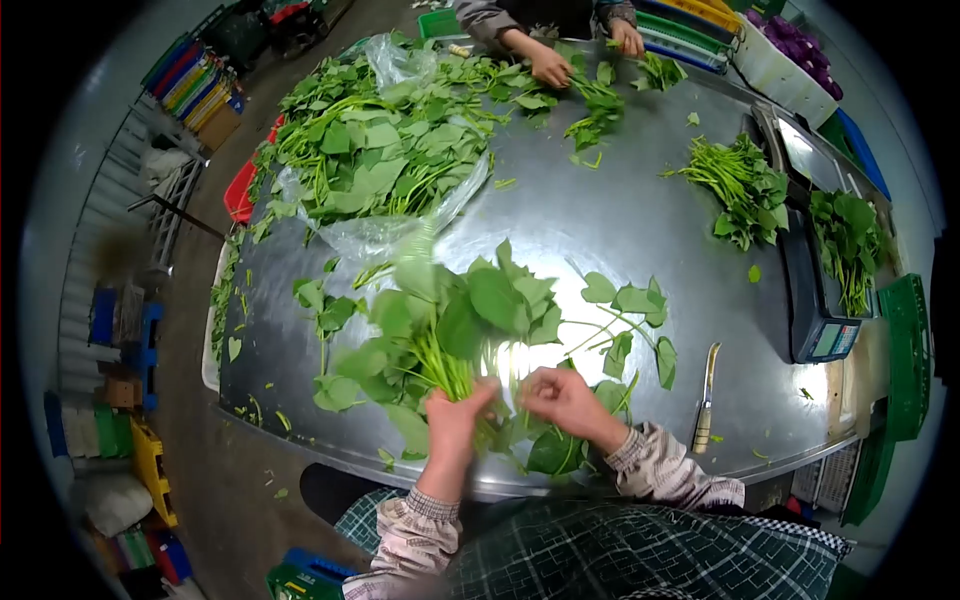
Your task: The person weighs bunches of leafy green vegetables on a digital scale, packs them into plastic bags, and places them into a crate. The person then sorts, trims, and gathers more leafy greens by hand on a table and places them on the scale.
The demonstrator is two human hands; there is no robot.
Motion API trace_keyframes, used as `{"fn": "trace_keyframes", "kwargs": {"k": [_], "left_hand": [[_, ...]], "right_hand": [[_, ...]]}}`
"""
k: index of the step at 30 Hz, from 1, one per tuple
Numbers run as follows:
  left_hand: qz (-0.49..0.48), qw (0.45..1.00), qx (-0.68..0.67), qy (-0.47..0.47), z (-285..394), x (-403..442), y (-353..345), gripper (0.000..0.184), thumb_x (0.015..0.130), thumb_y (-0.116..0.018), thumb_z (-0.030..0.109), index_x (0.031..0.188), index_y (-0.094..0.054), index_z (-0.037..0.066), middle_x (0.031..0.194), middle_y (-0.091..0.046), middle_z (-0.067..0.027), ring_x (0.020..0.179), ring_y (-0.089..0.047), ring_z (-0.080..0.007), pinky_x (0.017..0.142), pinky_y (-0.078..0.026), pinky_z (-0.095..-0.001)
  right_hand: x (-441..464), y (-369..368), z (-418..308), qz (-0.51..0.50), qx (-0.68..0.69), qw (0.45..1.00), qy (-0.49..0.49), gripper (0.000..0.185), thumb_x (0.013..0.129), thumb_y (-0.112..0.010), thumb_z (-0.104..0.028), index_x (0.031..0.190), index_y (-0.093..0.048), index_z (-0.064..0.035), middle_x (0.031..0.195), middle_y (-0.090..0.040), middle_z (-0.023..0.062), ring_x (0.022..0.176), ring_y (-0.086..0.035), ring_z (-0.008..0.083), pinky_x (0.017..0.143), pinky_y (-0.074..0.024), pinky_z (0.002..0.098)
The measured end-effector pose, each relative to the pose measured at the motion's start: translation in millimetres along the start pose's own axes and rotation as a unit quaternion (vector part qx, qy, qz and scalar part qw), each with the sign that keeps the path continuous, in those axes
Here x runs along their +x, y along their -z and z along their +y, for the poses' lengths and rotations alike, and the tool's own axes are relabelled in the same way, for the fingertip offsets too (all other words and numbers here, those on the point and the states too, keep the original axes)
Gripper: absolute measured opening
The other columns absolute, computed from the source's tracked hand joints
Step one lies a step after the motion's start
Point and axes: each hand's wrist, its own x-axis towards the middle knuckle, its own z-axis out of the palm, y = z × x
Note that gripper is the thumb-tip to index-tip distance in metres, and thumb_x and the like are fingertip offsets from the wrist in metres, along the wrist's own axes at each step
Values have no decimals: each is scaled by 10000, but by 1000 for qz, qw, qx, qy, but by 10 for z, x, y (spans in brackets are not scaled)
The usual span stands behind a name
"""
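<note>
My left hand (455, 420) is closed around the stems of a bunch of leafy greens (440, 360), held over the near part of the metal table. Its leaves fan out upward and to both sides. Just to the right, my right hand (565, 397) is bent with thumb and fingertips pinched together. Motion blur hides what, if anything, is between those fingertips. Beneath it lie a few leaves (555, 452). Loose leafy stems (635, 315) are spread on the table beyond my right hand, and another sprig (325, 310) lies to the left.
A large heap of greens (370, 150) lies on plastic film at the far left. A tied-looking bunch (740, 185) sits by a scale (825, 335) carrying more greens. A knife (707, 395) lies at right. Across the table (540, 215), another person's hands (550, 65) handle greens.
</note>
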Motion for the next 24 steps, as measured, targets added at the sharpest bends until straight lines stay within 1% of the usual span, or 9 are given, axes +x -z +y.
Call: {"fn": "trace_keyframes", "kwargs": {"k": [4,5,8,10,11,13,17,20,24], "left_hand": [[-53,998,-47,6,3,-16,-173,170,734,-722,2,836,-587,15,742,-643,-91,574,-608,-162,498,-492,-249],[-48,997,-60,-1,34,-31,-169,146,761,-681,4,843,-560,12,757,-632,-114,592,-613,-185,529,-505,-273],[50,979,-174,-98,287,55,48,123,812,-603,14,870,-495,20,810,-612,-148,654,-614,-215,579,-514,-305],[90,969,-163,-162,560,73,208,108,820,-608,23,875,-517,7,802,-595,-130,635,-591,-190,577,-505,-301],[83,971,-147,-168,610,59,239,114,808,-613,16,884,-530,-3,801,-594,-122,628,-590,-188,569,-502,-299],[64,976,-115,-171,554,27,241,137,783,-616,-1,901,-549,-20,798,-592,-105,609,-587,-185,553,-496,-299],[85,966,-99,-223,450,-58,62,201,727,-596,-61,919,-551,-26,780,-587,-95,582,-576,-180,535,-484,-294],[97,959,-29,-263,588,-82,279,235,719,-593,-72,945,-543,-32,778,-588,-97,582,-573,-174,535,-479,-281],[5,990,-137,-6,320,0,365,267,715,-602,-49,978,-553,-33,772,-581,-91,618,-590,-195,562,-498,-304]], "right_hand": [[-139,6,-35,-5,17,1000,7,122,847,-666,-86,929,-625,-5,789,-628,31,699,-581,71,603,-467,229],[-182,8,-29,61,-15,998,15,138,874,-634,-135,904,-620,-1,740,-617,37,635,-573,89,570,-461,231],[-171,394,249,213,261,939,68,209,899,-592,-202,895,-617,6,699,-615,45,569,-567,110,539,-469,239],[-168,417,16,253,271,929,8,311,943,-533,-254,1069,-531,30,891,-660,135,593,-598,128,498,-489,246],[-188,454,166,158,189,967,-58,450,928,-559,-275,1204,-449,63,1029,-653,189,632,-632,160,535,-530,259],[-57,108,277,104,-128,986,8,345,906,-600,-275,1045,-576,40,857,-668,126,634,-629,148,517,-493,258],[505,-335,437,59,-564,822,61,206,845,-697,-207,821,-638,-12,651,-599,5,593,-564,84,505,-437,236],[512,-191,470,53,-146,988,5,181,833,-711,-169,796,-598,-32,645,-582,-4,541,-499,57,486,-402,212],[161,-69,-53,22,86,995,-41,113,881,-639,-95,860,-533,-60,700,-632,27,487,-424,27,434,-310,196]]}}
